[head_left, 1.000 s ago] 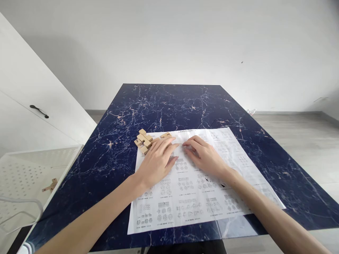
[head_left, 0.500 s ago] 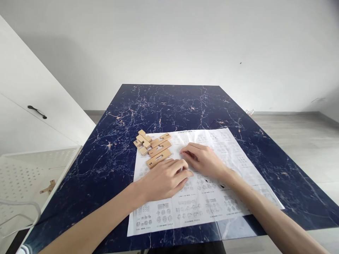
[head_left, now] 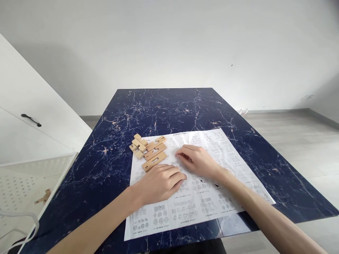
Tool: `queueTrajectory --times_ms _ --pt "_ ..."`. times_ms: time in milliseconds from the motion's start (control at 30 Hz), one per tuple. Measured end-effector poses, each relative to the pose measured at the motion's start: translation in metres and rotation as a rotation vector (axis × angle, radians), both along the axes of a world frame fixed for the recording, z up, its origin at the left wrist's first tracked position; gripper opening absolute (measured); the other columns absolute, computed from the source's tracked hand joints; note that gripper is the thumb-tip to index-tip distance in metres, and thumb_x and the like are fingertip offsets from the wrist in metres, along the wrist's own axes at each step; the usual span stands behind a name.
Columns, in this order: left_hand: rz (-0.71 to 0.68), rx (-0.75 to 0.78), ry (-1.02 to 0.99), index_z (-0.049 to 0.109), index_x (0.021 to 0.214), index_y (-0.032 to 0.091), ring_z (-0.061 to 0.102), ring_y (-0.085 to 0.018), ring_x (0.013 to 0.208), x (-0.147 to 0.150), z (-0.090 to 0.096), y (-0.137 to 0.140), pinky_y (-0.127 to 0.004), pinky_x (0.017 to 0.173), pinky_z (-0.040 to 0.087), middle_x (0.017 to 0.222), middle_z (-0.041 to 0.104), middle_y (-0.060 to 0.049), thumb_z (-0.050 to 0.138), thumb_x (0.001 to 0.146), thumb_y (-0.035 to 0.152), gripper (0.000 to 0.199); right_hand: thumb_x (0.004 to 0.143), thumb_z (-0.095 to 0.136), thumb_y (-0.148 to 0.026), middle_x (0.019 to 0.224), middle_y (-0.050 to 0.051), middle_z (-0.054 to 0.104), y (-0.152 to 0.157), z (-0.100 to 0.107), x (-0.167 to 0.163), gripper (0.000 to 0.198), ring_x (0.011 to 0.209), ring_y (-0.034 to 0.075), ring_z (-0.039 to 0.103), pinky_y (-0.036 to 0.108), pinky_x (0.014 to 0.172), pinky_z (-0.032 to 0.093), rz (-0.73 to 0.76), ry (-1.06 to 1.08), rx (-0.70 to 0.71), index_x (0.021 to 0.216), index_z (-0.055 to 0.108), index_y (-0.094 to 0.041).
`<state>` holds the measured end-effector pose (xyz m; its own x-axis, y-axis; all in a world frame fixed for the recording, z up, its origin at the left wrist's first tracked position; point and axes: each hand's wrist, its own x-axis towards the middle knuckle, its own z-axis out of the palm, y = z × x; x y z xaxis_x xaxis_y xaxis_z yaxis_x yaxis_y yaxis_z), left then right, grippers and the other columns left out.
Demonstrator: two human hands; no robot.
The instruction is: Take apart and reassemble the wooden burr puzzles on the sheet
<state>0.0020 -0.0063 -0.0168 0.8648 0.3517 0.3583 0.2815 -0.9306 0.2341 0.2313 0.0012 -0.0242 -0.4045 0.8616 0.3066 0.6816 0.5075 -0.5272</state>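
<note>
My left hand (head_left: 162,183) rests palm down on a printed instruction sheet (head_left: 233,155), its fingers laid out loosely with nothing in them. Just beyond its knuckles lies a slotted wooden puzzle piece marked 2 (head_left: 162,157). Behind that are a notched wooden piece marked 1 (head_left: 148,155) and another notched piece (head_left: 160,139). A cluster of small wooden blocks (head_left: 142,148) overlaps a piece marked 3 (head_left: 132,146) at the sheet's upper left. To the right, my right hand (head_left: 197,160) lies on the paper with fingers gently bent and parted from the thumb; no object shows in it.
A dark blue marbled table (head_left: 164,109) carries the sheet. A white perforated surface (head_left: 16,187) at the left holds a wooden cross-shaped piece (head_left: 43,197) and a white cable (head_left: 31,217). A white cabinet (head_left: 39,91) stands at left; a pale wall (head_left: 164,42) is behind.
The view has shifted slightly, so the table sits a little further left. My left fingers have settled closer together and flatter on the sheet. The wooden pieces keep their arrangement.
</note>
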Motion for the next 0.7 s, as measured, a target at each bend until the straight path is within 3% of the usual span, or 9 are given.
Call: queueTrajectory --times_ms 700 --pt "0.005 -0.057 -0.02 0.07 0.11 0.019 0.073 -0.019 0.081 -0.0004 0.0055 0.0039 -0.035 0.074 0.054 0.097 0.078 -0.002 0.051 0.113 0.021 0.02 0.109 0.055 -0.015 0.093 0.003 0.075 0.0039 -0.0005 -0.0027 0.018 0.077 0.015 0.064 0.028 0.069 0.04 0.004 0.013 0.015 0.102 0.072 -0.019"
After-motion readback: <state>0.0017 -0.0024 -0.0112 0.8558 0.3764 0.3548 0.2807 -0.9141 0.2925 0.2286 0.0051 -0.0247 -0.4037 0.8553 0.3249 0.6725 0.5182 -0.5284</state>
